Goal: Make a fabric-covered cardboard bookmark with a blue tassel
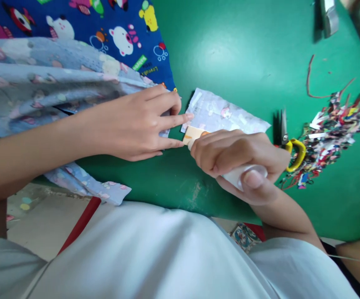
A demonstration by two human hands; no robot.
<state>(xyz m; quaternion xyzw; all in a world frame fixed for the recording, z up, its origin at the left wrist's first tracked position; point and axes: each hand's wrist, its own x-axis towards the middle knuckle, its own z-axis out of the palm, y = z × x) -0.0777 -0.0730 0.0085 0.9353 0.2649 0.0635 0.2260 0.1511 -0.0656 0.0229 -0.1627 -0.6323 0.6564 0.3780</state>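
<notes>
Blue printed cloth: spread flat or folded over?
Folded over: the cloth has its pale back lapped across the printed face, left hand pressing the flap; right hand grips a tube.

A plain white shirt (pixel 155 257) fills the bottom of the frame, its short sleeves ending at lower left and lower right. The 2 forearms are bare down to the left hand (pixel 136 124) and right hand (pixel 232 158).

Left hand (pixel 136 124) palm down, fingers stretched flat, pointing right. Right hand (pixel 236 160) curled into tight fist just beside left fingertips, thumb folded across front. Left forearm (pixel 27 155) enters from left edge, right from lower right.
</notes>
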